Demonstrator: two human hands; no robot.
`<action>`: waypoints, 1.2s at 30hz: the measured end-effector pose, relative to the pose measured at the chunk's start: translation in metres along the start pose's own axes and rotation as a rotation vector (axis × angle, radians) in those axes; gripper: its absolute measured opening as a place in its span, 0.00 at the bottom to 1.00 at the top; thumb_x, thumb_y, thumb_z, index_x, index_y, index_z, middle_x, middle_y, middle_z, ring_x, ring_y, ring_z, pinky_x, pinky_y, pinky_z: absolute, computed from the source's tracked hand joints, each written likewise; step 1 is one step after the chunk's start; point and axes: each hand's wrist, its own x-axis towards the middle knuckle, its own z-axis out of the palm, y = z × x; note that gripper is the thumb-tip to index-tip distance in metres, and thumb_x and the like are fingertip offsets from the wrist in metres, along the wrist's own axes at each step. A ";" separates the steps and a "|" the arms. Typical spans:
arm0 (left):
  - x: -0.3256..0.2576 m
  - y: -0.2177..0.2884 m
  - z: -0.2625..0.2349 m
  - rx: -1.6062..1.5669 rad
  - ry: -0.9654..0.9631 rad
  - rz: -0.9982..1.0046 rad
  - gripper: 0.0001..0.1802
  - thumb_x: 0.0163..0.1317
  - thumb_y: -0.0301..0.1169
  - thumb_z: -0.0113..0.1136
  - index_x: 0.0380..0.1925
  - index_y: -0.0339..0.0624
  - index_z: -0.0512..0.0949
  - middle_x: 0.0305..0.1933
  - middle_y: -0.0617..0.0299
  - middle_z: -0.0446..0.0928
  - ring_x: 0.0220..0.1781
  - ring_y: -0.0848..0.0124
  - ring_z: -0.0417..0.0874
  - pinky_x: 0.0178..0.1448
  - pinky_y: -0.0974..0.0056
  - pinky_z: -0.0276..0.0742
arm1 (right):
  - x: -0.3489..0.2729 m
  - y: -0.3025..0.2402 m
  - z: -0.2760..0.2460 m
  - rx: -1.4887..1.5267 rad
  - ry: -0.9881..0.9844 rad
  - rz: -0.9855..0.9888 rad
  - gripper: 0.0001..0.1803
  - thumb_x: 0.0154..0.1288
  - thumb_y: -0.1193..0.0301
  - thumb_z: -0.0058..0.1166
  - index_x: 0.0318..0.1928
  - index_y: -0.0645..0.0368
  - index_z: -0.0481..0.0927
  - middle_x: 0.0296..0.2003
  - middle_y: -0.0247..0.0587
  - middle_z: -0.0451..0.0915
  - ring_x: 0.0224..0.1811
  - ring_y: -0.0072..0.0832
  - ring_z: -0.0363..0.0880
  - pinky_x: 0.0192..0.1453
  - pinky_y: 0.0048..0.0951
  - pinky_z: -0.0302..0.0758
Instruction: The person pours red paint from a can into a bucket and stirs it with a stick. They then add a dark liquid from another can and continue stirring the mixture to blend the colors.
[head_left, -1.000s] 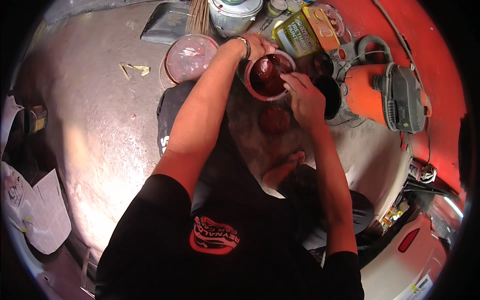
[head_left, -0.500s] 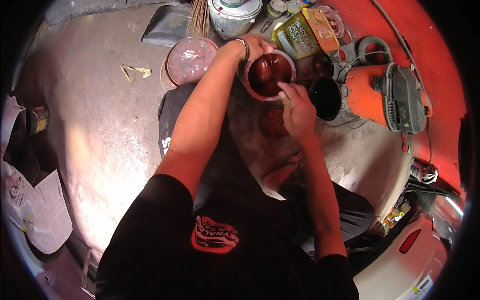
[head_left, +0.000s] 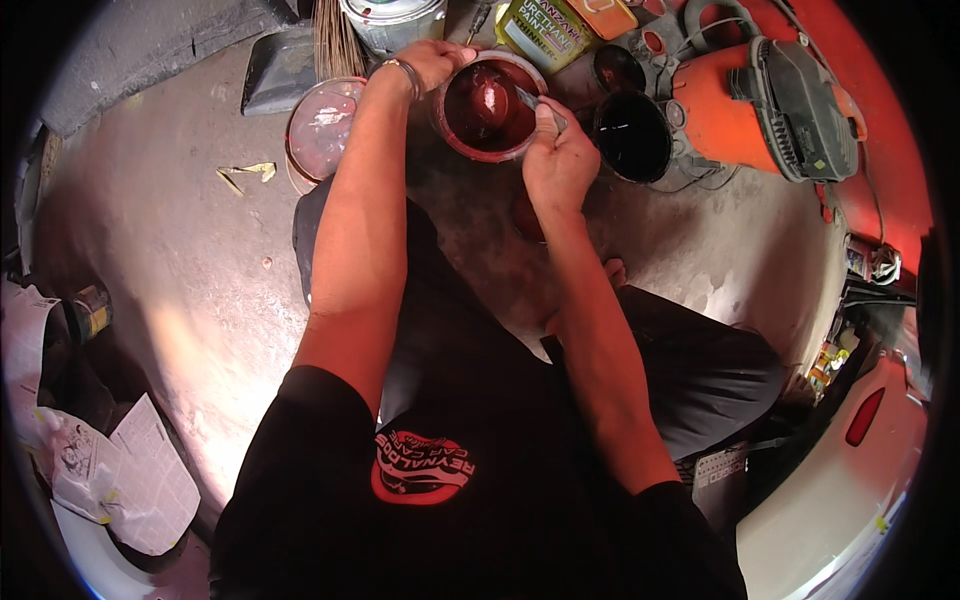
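Observation:
A round tub of dark red paint [head_left: 462, 140] stands on the floor in front of me. My left hand [head_left: 432, 66] is closed on its far left rim, the thumb side toward the paint. In my right hand [head_left: 562, 165], over the near right rim, is a grey stick-like tool [head_left: 528, 98] whose lower end dips into the paint. How much of it is under the surface I cannot tell. To the left lies a round, red-smeared lid [head_left: 325, 122], partly behind my left forearm. A dark red round thing [head_left: 527, 216] sits nearer, mostly hidden by my right wrist.
Right of the tub are a black container [head_left: 632, 138], a smaller dark cup [head_left: 618, 68] and an orange spray-gun turbine or vacuum-like machine [head_left: 715, 108]. A yellow-green thinner can [head_left: 545, 35], a grey paint pail [head_left: 395, 28], a broom [head_left: 336, 40] and a dustpan [head_left: 282, 72] stand behind.
My right hand has moved up and left to the tub's rim, and the grey tool now shows in it. My left hand stays on the rim. The whole view has shifted.

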 end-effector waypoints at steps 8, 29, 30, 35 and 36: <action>0.004 0.000 0.007 -0.085 -0.016 0.093 0.24 0.75 0.51 0.65 0.61 0.50 0.87 0.55 0.57 0.90 0.56 0.67 0.88 0.67 0.62 0.78 | 0.003 -0.021 -0.033 -0.206 -0.595 -0.507 0.10 0.73 0.66 0.60 0.50 0.48 0.89 0.41 0.40 0.87 0.42 0.46 0.88 0.45 0.45 0.84; 0.005 0.014 0.021 0.058 -0.012 0.205 0.27 0.73 0.56 0.65 0.57 0.48 0.89 0.54 0.55 0.90 0.55 0.66 0.88 0.65 0.61 0.79 | 0.047 -0.019 -0.045 -0.270 -0.532 -0.794 0.15 0.65 0.72 0.61 0.51 0.45 0.89 0.45 0.29 0.87 0.36 0.39 0.87 0.45 0.41 0.82; 0.006 0.012 0.020 0.025 -0.027 0.180 0.27 0.73 0.56 0.65 0.58 0.48 0.89 0.54 0.55 0.90 0.56 0.66 0.87 0.66 0.61 0.79 | 0.045 -0.018 -0.046 -0.301 -0.600 -0.834 0.15 0.66 0.72 0.61 0.51 0.45 0.89 0.45 0.29 0.87 0.36 0.38 0.87 0.45 0.41 0.82; 0.004 0.010 0.020 -0.004 -0.073 0.167 0.27 0.75 0.55 0.63 0.63 0.51 0.86 0.57 0.57 0.89 0.59 0.69 0.86 0.68 0.63 0.77 | 0.045 -0.020 -0.057 -0.346 -0.721 -0.813 0.15 0.66 0.72 0.59 0.52 0.47 0.88 0.48 0.30 0.87 0.39 0.36 0.88 0.48 0.39 0.82; -0.001 0.017 0.021 0.024 -0.077 0.181 0.27 0.76 0.55 0.62 0.65 0.53 0.85 0.58 0.58 0.89 0.61 0.70 0.86 0.69 0.63 0.76 | 0.047 -0.019 -0.058 -0.317 -0.684 -0.777 0.15 0.67 0.71 0.59 0.52 0.47 0.88 0.48 0.30 0.87 0.40 0.36 0.89 0.48 0.39 0.82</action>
